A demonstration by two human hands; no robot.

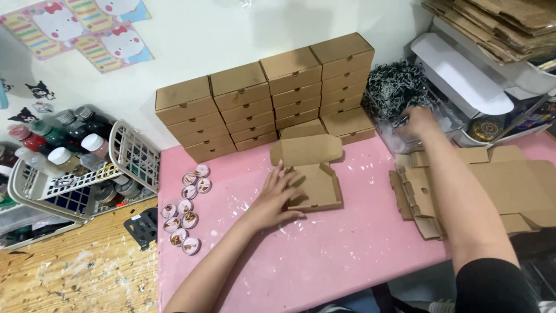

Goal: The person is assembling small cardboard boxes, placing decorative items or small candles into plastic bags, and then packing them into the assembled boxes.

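**Steadying an open carton while reaching into shredded paper**

Resting flat with fingers spread, the left hand (272,200) pressed the near-left corner of the open cardboard box (313,174) on the pink table (324,261). Bare tabletop lay just below it. The right hand (418,123) sank into black-and-white shredded paper (397,87), fingers hidden, grip impossible to judge. Flat carton blanks (498,185) lay beneath its forearm.

Even, fairly bright indoor light falls from above, leaving only soft, short shadows under the open cardboard box (313,179) and the forearms on the pink counter (324,255). No harsh glare shows, though the white wall (231,35) looks slightly washed out. The right hand (418,123) is motion-blurred. Straight edges bow near the corners from the wide lens.
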